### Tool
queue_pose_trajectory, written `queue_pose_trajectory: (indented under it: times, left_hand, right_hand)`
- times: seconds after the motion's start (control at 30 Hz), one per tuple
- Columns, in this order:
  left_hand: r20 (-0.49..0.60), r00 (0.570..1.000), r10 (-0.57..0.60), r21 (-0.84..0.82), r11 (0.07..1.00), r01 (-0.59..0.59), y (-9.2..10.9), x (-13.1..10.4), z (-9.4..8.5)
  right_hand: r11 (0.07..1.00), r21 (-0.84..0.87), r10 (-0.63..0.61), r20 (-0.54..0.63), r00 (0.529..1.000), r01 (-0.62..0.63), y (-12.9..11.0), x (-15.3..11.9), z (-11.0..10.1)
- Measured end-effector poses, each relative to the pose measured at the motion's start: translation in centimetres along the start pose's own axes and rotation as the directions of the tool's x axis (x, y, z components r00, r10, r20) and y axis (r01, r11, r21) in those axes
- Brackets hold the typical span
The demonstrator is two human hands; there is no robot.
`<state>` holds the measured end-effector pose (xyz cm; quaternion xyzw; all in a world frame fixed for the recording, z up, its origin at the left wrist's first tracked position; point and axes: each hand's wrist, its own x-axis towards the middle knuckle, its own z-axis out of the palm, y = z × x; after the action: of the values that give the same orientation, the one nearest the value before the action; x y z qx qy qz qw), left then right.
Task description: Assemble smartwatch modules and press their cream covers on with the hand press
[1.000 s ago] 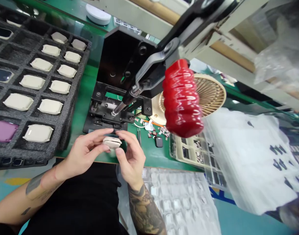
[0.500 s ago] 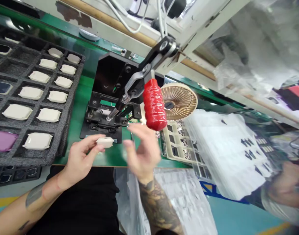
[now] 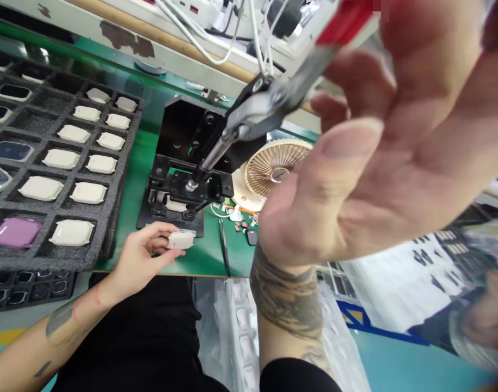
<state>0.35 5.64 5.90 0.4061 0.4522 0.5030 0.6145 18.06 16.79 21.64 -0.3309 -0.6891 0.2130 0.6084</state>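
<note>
My left hand (image 3: 151, 250) pinches a small cream watch case (image 3: 180, 240) between thumb and fingers, just in front of the black hand press (image 3: 179, 190). Another cream piece (image 3: 176, 204) shows in the fixture of the press. Large and close to the camera, my right hand (image 3: 379, 158) is raised at the red lever handle (image 3: 346, 22), its fingers curled against it and the thumb apart. Part of the handle is cut off by the top edge, so the exact grip is partly hidden. The grey lever link (image 3: 273, 103) runs from the handle down to the press.
On the left stands a grey foam tray (image 3: 122, 158) of cream cases, dark-faced ones and a purple case (image 3: 16, 232). Black tweezers (image 3: 224, 247) and small scraps lie right of the press. Behind is a cream fan (image 3: 269, 169). Another person's arm (image 3: 489, 310) is at far right.
My right hand has risen towards the camera to the red handle, which has swung up and right. A cream piece now shows in the fixture. My left hand still holds its case, barely shifted.
</note>
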Motion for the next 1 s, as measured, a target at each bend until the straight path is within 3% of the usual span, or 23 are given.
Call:
queue_pose_trajectory:
  times: [0.07, 0.1, 0.13, 0.2, 0.3, 0.43, 0.53, 0.67, 0.73, 0.8, 0.83, 0.9, 1.0]
  left_hand:
    - [0.009, 1.000, -0.023, -0.076, 0.997, 0.024, 0.1, -0.1, -0.1]
    - [0.008, 1.000, -0.028, -0.099, 0.995, 0.029, 0.2, -0.2, -0.1]
    - [0.007, 1.000, -0.028, -0.110, 0.993, 0.029, 0.2, -0.3, -0.1]
    - [0.010, 1.000, -0.030, -0.093, 0.995, 0.031, 0.3, -0.5, -0.2]
    - [0.004, 1.000, -0.007, 0.013, 1.000, 0.007, 0.4, -0.6, -0.4]
    - [0.014, 0.998, 0.056, 0.140, 0.988, -0.058, 0.4, -0.6, -0.6]
    - [0.070, 0.988, 0.137, 0.321, 0.935, -0.152, 0.4, -0.8, -1.0]
    - [0.205, 0.922, 0.329, 0.636, 0.672, -0.381, 0.7, -1.1, -1.6]
    - [0.232, 0.888, 0.397, 0.700, 0.565, -0.436, 0.8, -1.2, -1.9]
    - [0.232, 0.872, 0.430, 0.725, 0.521, -0.450, 0.7, -1.2, -1.9]
    - [0.227, 0.870, 0.438, 0.733, 0.511, -0.449, 0.6, -1.3, -1.9]
    - [0.211, 0.869, 0.448, 0.748, 0.498, -0.439, 0.4, -1.6, -1.7]
    - [0.158, 0.858, 0.489, 0.773, 0.479, -0.416, -0.1, -2.3, -1.4]
  right_hand:
    - [0.974, -0.177, -0.156, -0.052, 0.986, 0.145, 0.0, -2.1, -1.8]
    - [0.939, -0.302, -0.170, 0.007, 0.985, 0.164, 0.4, -3.6, -2.9]
    - [0.894, -0.421, -0.107, 0.132, 0.985, 0.154, 1.0, -5.5, -4.1]
    - [0.789, -0.607, 0.150, 0.341, 0.928, 0.095, 2.4, -9.7, -6.3]
    - [0.622, -0.779, 0.393, 0.401, 0.827, 0.082, 4.2, -15.8, -8.4]
    - [0.591, -0.798, 0.420, 0.428, 0.800, 0.117, 5.5, -19.6, -8.2]
    - [0.591, -0.785, 0.372, 0.469, 0.801, 0.185, 6.5, -19.2, -7.8]
    - [0.596, -0.771, 0.300, 0.473, 0.828, 0.224, 7.8, -17.2, -8.2]
    - [0.680, -0.706, 0.226, 0.460, 0.859, 0.199, 8.1, -16.1, -7.8]
    - [0.775, -0.590, 0.129, 0.498, 0.857, 0.227, 8.1, -15.1, -6.4]
    - [0.800, -0.533, 0.077, 0.547, 0.833, 0.276, 8.1, -14.5, -5.3]
    - [0.789, -0.458, 0.003, 0.670, 0.743, 0.410, 8.1, -13.5, -2.7]
    - [0.704, -0.486, 0.071, 0.773, 0.630, 0.517, 8.3, -12.2, 0.9]
